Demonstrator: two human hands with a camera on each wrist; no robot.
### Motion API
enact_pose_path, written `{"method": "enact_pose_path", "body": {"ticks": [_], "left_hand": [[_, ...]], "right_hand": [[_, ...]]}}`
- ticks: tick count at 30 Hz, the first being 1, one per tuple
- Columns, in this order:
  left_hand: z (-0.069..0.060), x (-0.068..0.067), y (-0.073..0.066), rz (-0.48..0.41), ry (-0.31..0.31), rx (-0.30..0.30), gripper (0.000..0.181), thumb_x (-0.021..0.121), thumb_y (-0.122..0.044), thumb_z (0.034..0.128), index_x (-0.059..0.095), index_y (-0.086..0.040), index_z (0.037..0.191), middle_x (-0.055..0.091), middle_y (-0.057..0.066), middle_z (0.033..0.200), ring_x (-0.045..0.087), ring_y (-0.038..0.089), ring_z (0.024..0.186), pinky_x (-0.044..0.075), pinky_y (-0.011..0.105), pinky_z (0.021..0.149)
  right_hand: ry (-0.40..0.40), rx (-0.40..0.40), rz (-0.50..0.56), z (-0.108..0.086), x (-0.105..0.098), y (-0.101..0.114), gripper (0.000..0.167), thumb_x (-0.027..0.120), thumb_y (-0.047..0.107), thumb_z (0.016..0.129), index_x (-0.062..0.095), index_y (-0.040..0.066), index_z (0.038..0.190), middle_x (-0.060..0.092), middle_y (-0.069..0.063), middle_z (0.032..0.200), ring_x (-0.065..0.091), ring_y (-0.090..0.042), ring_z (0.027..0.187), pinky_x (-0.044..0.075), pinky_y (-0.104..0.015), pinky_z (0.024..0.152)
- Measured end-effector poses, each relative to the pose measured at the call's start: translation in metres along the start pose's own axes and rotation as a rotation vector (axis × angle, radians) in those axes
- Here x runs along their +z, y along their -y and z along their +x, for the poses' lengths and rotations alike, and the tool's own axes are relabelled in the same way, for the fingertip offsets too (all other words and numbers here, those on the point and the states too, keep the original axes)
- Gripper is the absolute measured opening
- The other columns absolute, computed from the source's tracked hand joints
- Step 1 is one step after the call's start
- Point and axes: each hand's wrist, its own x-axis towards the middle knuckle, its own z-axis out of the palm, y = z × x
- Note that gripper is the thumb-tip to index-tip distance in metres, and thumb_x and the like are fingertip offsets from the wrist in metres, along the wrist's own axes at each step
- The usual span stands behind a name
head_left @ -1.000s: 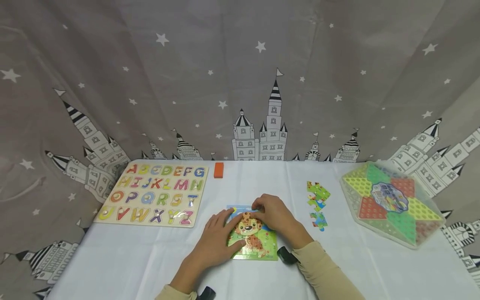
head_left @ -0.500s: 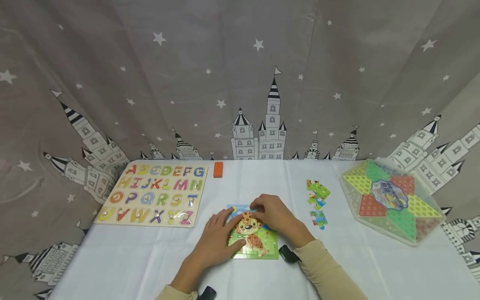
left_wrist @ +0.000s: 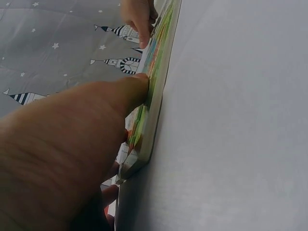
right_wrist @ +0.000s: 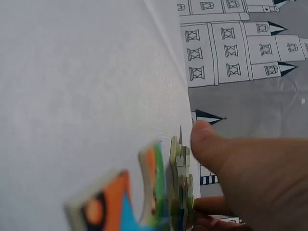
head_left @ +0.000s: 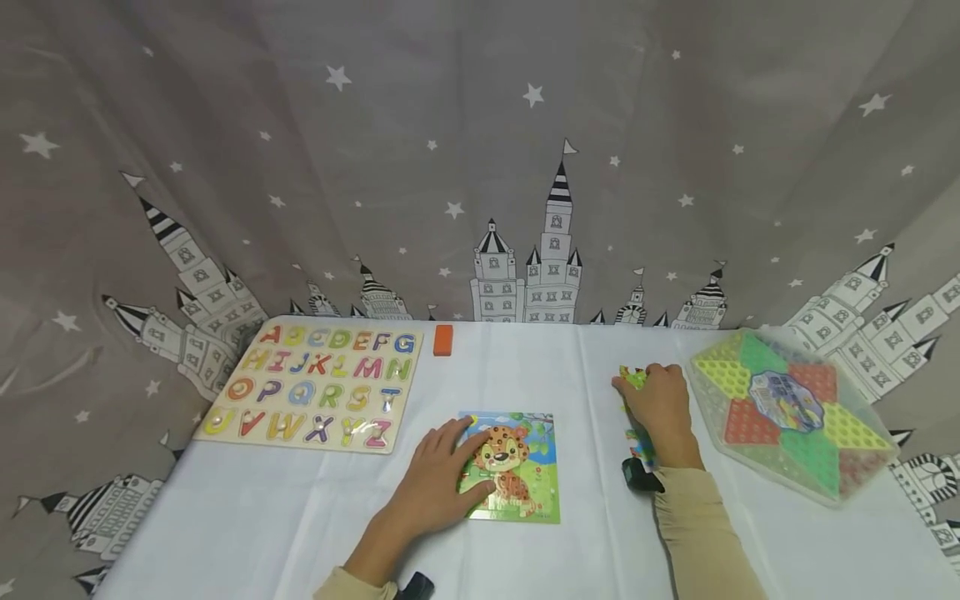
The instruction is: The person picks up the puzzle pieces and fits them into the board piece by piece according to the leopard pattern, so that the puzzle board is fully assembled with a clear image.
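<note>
A square jigsaw puzzle (head_left: 543,500) with a spotted leopard cub lies flat on the white table. My left hand (head_left: 442,475) rests on its left side, fingers spread, thumb on the lower picture; the left wrist view shows that thumb touching the puzzle's edge (left_wrist: 161,77). To the right, my right hand (head_left: 663,408) is over the loose jigsaw pieces and hides most of them. A green piece (head_left: 636,378) shows by its fingertips, a blue one (head_left: 637,448) nearer me. In the right wrist view, thumb and fingers stand apart around green pieces (right_wrist: 180,173); an orange-and-blue piece (right_wrist: 113,202) is closest.
A wooden alphabet board (head_left: 300,425) lies at the left, with an orange block (head_left: 443,340) near the table's back edge. At the far right is a hexagonal clear case (head_left: 795,408) with coloured triangles. A grey castle-print curtain (head_left: 420,108) hangs behind.
My right hand has left the puzzle's upper edge and moved right to the loose pieces. The top right of the puzzle is now uncovered. My left hand stays on the puzzle.
</note>
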Motion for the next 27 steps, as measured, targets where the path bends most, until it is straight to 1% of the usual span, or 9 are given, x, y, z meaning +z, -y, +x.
{"method": "enact_pose_path", "body": {"ticks": [3, 7, 10, 14, 17, 21, 23, 25, 27], "left_hand": [[-0.0001, -0.0008, 0.0008, -0.002, -0.005, -0.005, 0.07, 0.065, -0.054, 0.093, 0.045, -0.026, 0.154, 0.033, 0.007, 0.165, 0.027, 0.034, 0.154, 0.019, 0.056, 0.128], [-0.0003, -0.0015, 0.0013, -0.015, -0.011, -0.005, 0.07, 0.066, -0.053, 0.0925, 0.046, -0.025, 0.154, 0.034, 0.008, 0.165, 0.028, 0.035, 0.154, 0.019, 0.057, 0.127], [-0.0002, -0.0009, 0.0016, -0.021, -0.012, -0.004, 0.07, 0.066, -0.053, 0.0926, 0.046, -0.025, 0.154, 0.034, 0.008, 0.165, 0.028, 0.035, 0.154, 0.019, 0.058, 0.127], [-0.0001, 0.001, 0.0016, -0.024, -0.007, -0.002, 0.069, 0.065, -0.053, 0.093, 0.046, -0.026, 0.154, 0.034, 0.008, 0.165, 0.028, 0.036, 0.154, 0.018, 0.058, 0.128], [-0.0002, 0.0024, 0.001, -0.026, -0.004, 0.002, 0.069, 0.065, -0.053, 0.0933, 0.046, -0.026, 0.154, 0.034, 0.008, 0.164, 0.028, 0.036, 0.154, 0.018, 0.058, 0.127], [-0.0005, 0.0033, 0.0011, -0.024, -0.001, 0.002, 0.069, 0.064, -0.054, 0.0932, 0.046, -0.026, 0.154, 0.034, 0.008, 0.164, 0.027, 0.035, 0.154, 0.019, 0.058, 0.127], [-0.0003, 0.0031, 0.0014, -0.019, -0.004, 0.002, 0.069, 0.064, -0.054, 0.0932, 0.046, -0.026, 0.154, 0.034, 0.008, 0.165, 0.027, 0.035, 0.154, 0.019, 0.058, 0.127], [0.0001, 0.003, 0.0016, -0.018, -0.008, 0.003, 0.069, 0.064, -0.054, 0.0932, 0.046, -0.026, 0.154, 0.034, 0.008, 0.165, 0.027, 0.036, 0.154, 0.019, 0.058, 0.127], [0.0003, 0.003, 0.0013, -0.02, -0.009, 0.005, 0.069, 0.064, -0.054, 0.0932, 0.046, -0.026, 0.154, 0.034, 0.008, 0.165, 0.028, 0.036, 0.154, 0.019, 0.058, 0.127]], "right_hand": [[0.007, 0.009, -0.002, 0.0028, -0.0001, -0.0004, 0.07, 0.066, 0.041, 0.096, 0.054, -0.017, 0.132, 0.049, -0.039, 0.131, 0.051, -0.049, 0.118, 0.047, -0.059, 0.102], [0.019, -0.008, 0.008, 0.0055, 0.0021, 0.0037, 0.062, 0.068, 0.034, 0.095, 0.057, -0.013, 0.134, 0.05, -0.037, 0.131, 0.049, -0.048, 0.118, 0.048, -0.058, 0.098], [0.05, -0.011, 0.02, 0.0073, 0.0036, 0.0054, 0.058, 0.064, 0.029, 0.095, 0.056, -0.01, 0.137, 0.046, -0.038, 0.135, 0.046, -0.05, 0.121, 0.049, -0.06, 0.097], [0.1, -0.004, 0.029, 0.009, 0.0042, 0.0056, 0.056, 0.061, 0.023, 0.09, 0.055, -0.008, 0.137, 0.043, -0.037, 0.136, 0.043, -0.05, 0.121, 0.049, -0.058, 0.093], [0.121, 0.002, 0.02, 0.0083, 0.0036, 0.0052, 0.057, 0.064, 0.026, 0.091, 0.055, -0.008, 0.137, 0.042, -0.037, 0.136, 0.042, -0.05, 0.122, 0.049, -0.057, 0.093], [0.104, -0.007, 0.021, 0.0066, 0.0044, 0.0058, 0.061, 0.069, 0.035, 0.094, 0.056, -0.008, 0.135, 0.042, -0.037, 0.138, 0.042, -0.051, 0.124, 0.048, -0.059, 0.097], [0.096, -0.031, 0.041, 0.0068, 0.0056, 0.0059, 0.058, 0.072, 0.034, 0.092, 0.06, -0.006, 0.132, 0.044, -0.036, 0.137, 0.043, -0.05, 0.122, 0.048, -0.059, 0.096], [0.105, -0.058, 0.058, 0.0069, 0.0064, 0.0061, 0.055, 0.074, 0.033, 0.091, 0.062, -0.004, 0.13, 0.046, -0.034, 0.136, 0.043, -0.049, 0.121, 0.047, -0.059, 0.096], [0.12, -0.073, 0.069, 0.0066, 0.0067, 0.0052, 0.058, 0.076, 0.034, 0.089, 0.061, -0.003, 0.132, 0.046, -0.034, 0.137, 0.043, -0.048, 0.122, 0.047, -0.059, 0.099]]}}
